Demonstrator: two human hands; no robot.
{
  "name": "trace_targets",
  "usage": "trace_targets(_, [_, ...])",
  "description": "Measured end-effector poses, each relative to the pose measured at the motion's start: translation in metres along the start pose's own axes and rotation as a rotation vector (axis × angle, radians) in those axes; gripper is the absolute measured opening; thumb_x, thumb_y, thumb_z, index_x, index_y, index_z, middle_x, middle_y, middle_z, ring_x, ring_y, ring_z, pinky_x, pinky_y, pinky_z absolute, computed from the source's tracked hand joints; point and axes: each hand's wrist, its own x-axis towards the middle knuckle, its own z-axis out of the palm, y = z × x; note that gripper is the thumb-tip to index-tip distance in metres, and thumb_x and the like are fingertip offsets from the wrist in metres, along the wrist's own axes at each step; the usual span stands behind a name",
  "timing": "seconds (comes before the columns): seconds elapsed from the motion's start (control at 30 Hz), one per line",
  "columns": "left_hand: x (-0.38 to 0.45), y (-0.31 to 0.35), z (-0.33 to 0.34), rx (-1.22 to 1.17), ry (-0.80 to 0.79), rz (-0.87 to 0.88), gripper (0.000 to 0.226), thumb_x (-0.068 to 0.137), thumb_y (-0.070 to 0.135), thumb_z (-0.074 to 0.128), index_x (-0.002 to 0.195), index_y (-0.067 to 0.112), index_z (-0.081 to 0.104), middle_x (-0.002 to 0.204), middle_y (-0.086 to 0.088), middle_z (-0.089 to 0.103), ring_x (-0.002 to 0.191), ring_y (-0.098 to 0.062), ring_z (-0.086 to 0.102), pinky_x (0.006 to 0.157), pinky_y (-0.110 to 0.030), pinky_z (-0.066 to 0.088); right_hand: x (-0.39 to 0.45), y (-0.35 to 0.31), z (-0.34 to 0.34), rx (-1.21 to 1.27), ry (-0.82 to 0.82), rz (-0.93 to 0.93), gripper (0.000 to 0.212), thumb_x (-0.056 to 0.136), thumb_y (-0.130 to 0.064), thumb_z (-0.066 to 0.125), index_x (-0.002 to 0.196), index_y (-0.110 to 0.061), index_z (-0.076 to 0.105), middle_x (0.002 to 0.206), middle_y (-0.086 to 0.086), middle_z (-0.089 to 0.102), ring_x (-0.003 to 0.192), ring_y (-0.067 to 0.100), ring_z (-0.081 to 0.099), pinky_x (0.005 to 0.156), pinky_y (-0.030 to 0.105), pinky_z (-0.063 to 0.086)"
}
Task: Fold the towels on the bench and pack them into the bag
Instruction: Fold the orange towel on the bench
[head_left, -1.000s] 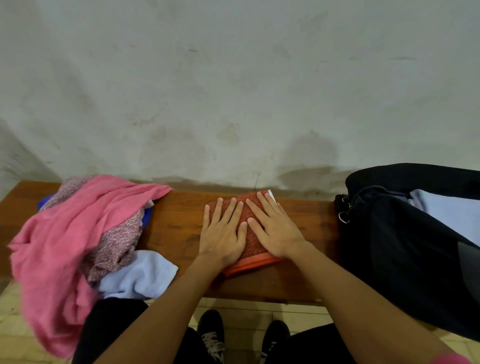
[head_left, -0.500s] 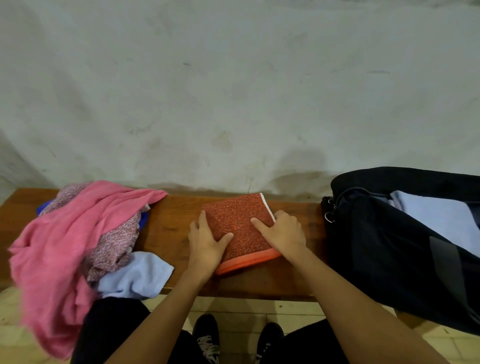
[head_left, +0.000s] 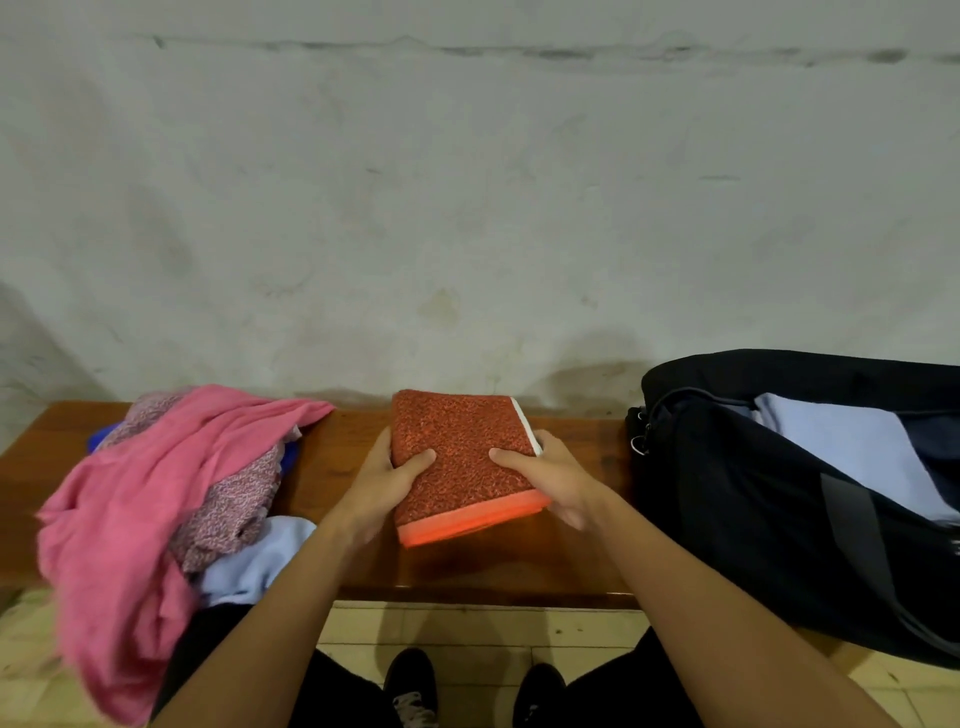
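Though both hands' fingers are hidden beneath it, the folded red towel (head_left: 462, 457) sits gripped between left hand (head_left: 382, 480) and right hand (head_left: 558, 475), thumbs curled on top, above the wooden bench (head_left: 571, 551). Its speckled pile shows an orange hem. Right, the black bag (head_left: 753, 519) is cut off, a pale blue towel (head_left: 852, 457) inside.

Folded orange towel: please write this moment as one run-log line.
step: pack | folded orange towel: gripped by left hand and right hand | black bag: open, right
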Motion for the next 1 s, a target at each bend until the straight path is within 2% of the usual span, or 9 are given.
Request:
trace_targets(0.1, [-0.003, 0.014, 0.004, -0.028, -0.012, 0.056, 0.036, 0.092, 0.021, 0.064, 0.122, 0.035, 0.051, 0.117, 0.001, 0.065, 0.105, -0.017, 0.066, 0.086, -0.035, 0.056, -0.005, -0.006, -0.004, 0.039, 0.068, -0.084, 0.060, 0.085, -0.011, 0.077, 0.132, -0.020, 0.042, 0.114, 0.010, 0.068, 0.095, 0.023, 0.073, 0.083, 0.037, 0.060])
trace_targets(0.2, [-0.003, 0.028, 0.011, -0.010, -0.033, 0.075, 0.028, 0.093, 0.027, 0.063, 0.115, 0.040, 0.053, 0.119, -0.001, 0.066, 0.107, -0.020, 0.066, 0.093, -0.044, 0.053, -0.013, -0.017, -0.010, -0.227, 0.096, -0.294, 0.056, 0.091, -0.009, 0.068, 0.139, -0.028, 0.045, 0.134, -0.008, 0.056, 0.118, 0.003, 0.058, 0.100, 0.021, 0.046])
trace_targets(0.27, [-0.002, 0.039, 0.021, 0.014, -0.030, 0.100, 0.025, 0.094, 0.028, 0.062, 0.114, 0.038, 0.052, 0.118, -0.001, 0.065, 0.106, -0.019, 0.066, 0.093, -0.042, 0.053, -0.017, -0.026, -0.017, -0.355, 0.119, -0.392, 0.044, 0.094, -0.008, 0.064, 0.134, -0.023, 0.053, 0.141, -0.003, 0.051, 0.129, 0.011, 0.048, 0.113, 0.030, 0.036])
trace_targets(0.37, [0.000, 0.054, 0.041, -0.028, -0.042, 0.128, 0.025, 0.093, 0.024, 0.063, 0.113, 0.034, 0.052, 0.117, -0.003, 0.065, 0.103, -0.019, 0.067, 0.087, -0.037, 0.056, -0.029, -0.040, -0.031, -0.327, 0.154, -0.423, 0.032, 0.098, -0.006, 0.056, 0.129, -0.015, 0.061, 0.127, -0.002, 0.056, 0.117, 0.016, 0.055, 0.107, 0.035, 0.045])
trace_targets(0.53, [0.004, 0.073, 0.080, -0.057, -0.165, 0.083, 0.071, 0.075, 0.001, 0.077, 0.131, 0.031, 0.046, 0.115, -0.007, 0.068, 0.098, -0.023, 0.070, 0.085, -0.044, 0.057, -0.044, -0.054, -0.069, -0.325, 0.281, -0.496, 0.029, 0.100, -0.009, 0.054, 0.125, -0.015, 0.066, 0.126, -0.008, 0.057, 0.121, 0.006, 0.052, 0.100, 0.013, 0.043])
trace_targets(0.67, [0.007, 0.087, 0.123, 0.050, -0.230, 0.135, 0.080, 0.073, -0.005, 0.077, 0.135, 0.027, 0.038, 0.117, -0.009, 0.064, 0.100, -0.022, 0.068, 0.084, -0.040, 0.057, -0.053, -0.056, -0.108, -0.310, 0.382, -0.529, 0.028, 0.099, -0.009, 0.055, 0.124, -0.017, 0.067, 0.132, -0.001, 0.059, 0.122, 0.008, 0.053, 0.091, 0.003, 0.042])
trace_targets(0.77, [0.008, 0.095, 0.154, 0.093, -0.269, 0.172, 0.077, 0.077, -0.006, 0.073, 0.135, 0.027, 0.034, 0.113, -0.005, 0.064, 0.097, -0.015, 0.067, 0.077, -0.030, 0.057, -0.063, -0.055, -0.134, -0.314, 0.438, -0.546, 0.029, 0.100, -0.008, 0.054, 0.126, -0.016, 0.065, 0.133, 0.001, 0.058, 0.120, 0.008, 0.054, 0.086, 0.001, 0.043])
trace_targets(0.83, [0.011, 0.096, 0.175, 0.123, -0.313, 0.187, 0.079, 0.079, -0.004, 0.074, 0.138, 0.027, 0.032, 0.116, -0.006, 0.063, 0.100, -0.017, 0.067, 0.082, -0.033, 0.057, -0.070, -0.053, -0.151, -0.300, 0.471, -0.547, 0.029, 0.100, -0.008, 0.053, 0.126, -0.016, 0.064, 0.131, 0.000, 0.057, 0.117, 0.007, 0.054, 0.083, 0.001, 0.044])
trace_targets(1.0, [0.017, 0.097, 0.237, 0.261, -0.398, 0.260, 0.081, 0.081, 0.004, 0.074, 0.143, 0.029, 0.028, 0.118, -0.005, 0.062, 0.099, -0.013, 0.066, 0.072, -0.021, 0.056, -0.091, -0.045, -0.208, -0.345, 0.638, -0.516, 0.026, 0.098, -0.012, 0.057, 0.120, -0.023, 0.068, 0.126, -0.004, 0.062, 0.116, 0.009, 0.058, 0.092, 0.012, 0.045])
